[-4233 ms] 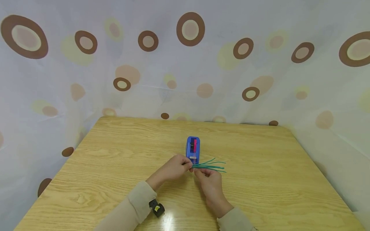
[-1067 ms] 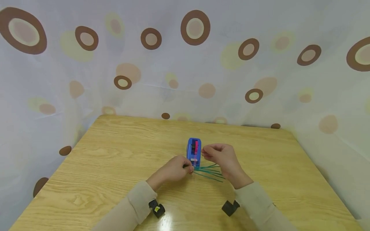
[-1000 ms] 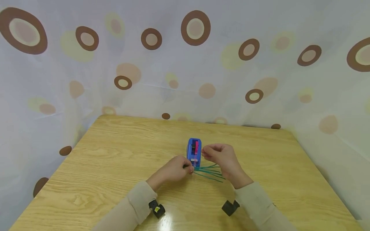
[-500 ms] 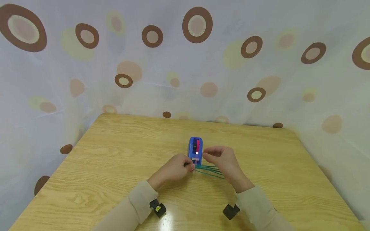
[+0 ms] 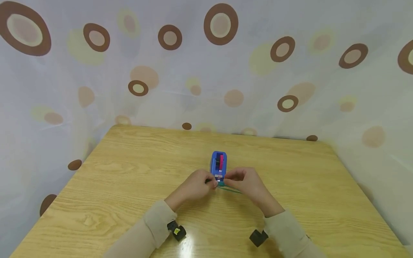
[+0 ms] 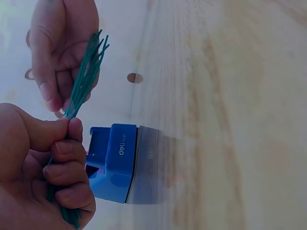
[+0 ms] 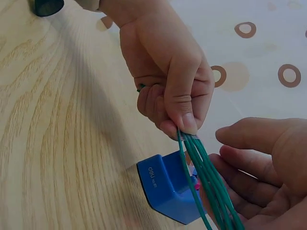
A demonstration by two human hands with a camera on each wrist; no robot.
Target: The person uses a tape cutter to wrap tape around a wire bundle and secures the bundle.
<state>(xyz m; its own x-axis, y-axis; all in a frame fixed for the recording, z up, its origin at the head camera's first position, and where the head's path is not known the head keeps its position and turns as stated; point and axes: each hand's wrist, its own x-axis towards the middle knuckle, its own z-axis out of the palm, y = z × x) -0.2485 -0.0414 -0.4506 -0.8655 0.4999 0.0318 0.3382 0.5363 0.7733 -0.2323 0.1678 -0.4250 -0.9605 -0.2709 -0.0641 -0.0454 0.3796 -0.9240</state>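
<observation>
Spotted backdrop (image 5: 180, 68) behind & to both sides of wood-grain table (image 5: 129, 161). Blue tape dispenser (image 6: 117, 160) stands approx. mid-width, in from far edge, well apart from L & R edges; narrow end faces person, prob. so tape feeds twd the hands. Pink-rimmed roll (image 5: 221, 163) sits inside. L hand (image 5: 196, 185) just by dispenser's near end, clamped on green strands (image 7: 211, 182), thumb pressed to forefinger, likely to stop bundle fanning; one set of ends runs twd R hand. Clear film (image 6: 70, 108) on strands beside L thumb, prob. tape. R hand (image 5: 250, 184): thumb & fingers apart, next to strands; contact unclear.
</observation>
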